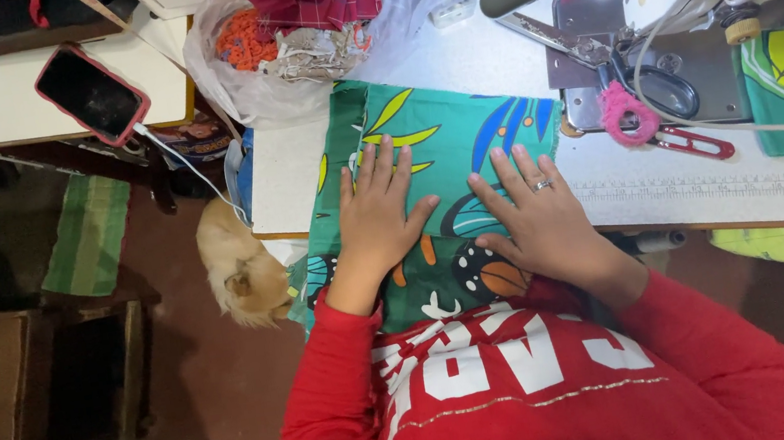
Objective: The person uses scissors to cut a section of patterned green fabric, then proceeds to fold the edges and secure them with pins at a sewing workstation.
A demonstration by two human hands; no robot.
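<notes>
On white sewing table (711, 193), green printed fabric (442, 143)

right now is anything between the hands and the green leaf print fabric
Nothing visible: the left hand and right hand lie flat, fingers spread, directly on the green printed fabric at the table edge.

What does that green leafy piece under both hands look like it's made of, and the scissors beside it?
The green leaf-print piece looks like thin woven fabric, matte: it drapes softly over the table edge under the left hand and right hand. The scissors seem dark metal with red handles, probably plastic.
</notes>
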